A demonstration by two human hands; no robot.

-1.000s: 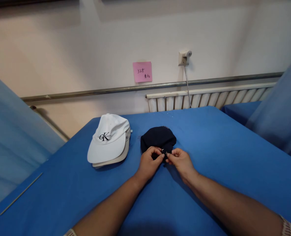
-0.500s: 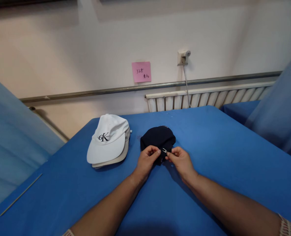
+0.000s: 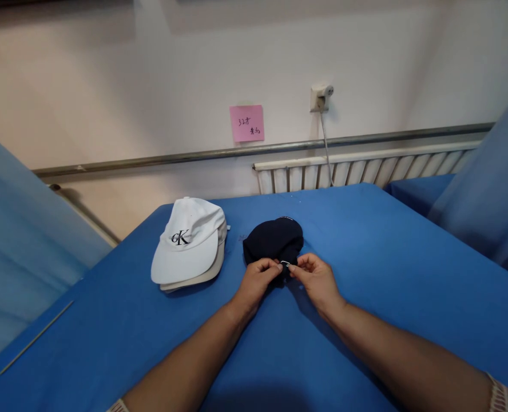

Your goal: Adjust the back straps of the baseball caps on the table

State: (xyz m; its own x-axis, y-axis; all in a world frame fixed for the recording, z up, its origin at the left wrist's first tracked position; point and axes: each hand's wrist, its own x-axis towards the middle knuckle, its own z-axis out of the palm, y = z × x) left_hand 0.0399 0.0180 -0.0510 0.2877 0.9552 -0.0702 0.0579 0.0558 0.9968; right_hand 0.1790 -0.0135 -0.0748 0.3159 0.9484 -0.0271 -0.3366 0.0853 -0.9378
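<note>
A black cap [image 3: 272, 240] lies in the middle of the blue table, its crown away from me. At its near edge a small silver buckle [image 3: 285, 263] shows between my fingertips. My left hand [image 3: 257, 284] pinches the cap's fabric just left of the buckle, thumb against forefinger. On the other side my right hand [image 3: 319, 280] is closed in a pinch at the buckle, at what looks like the cap's strap. My fingers hide part of the strap.
Left of the black cap, a white cap [image 3: 187, 252] with a black "CK" sits stacked on a beige cap [image 3: 194, 284]. A thin stick [image 3: 35, 339] lies along the table's left edge. Blue curtains [image 3: 22, 246] hang at both sides. A radiator [image 3: 361, 171] stands behind the table [image 3: 408, 274].
The buckle has tilted and now shows as a thin bright line between my fingertips. The black cap has shifted slightly left, and my hands are a little closer together.
</note>
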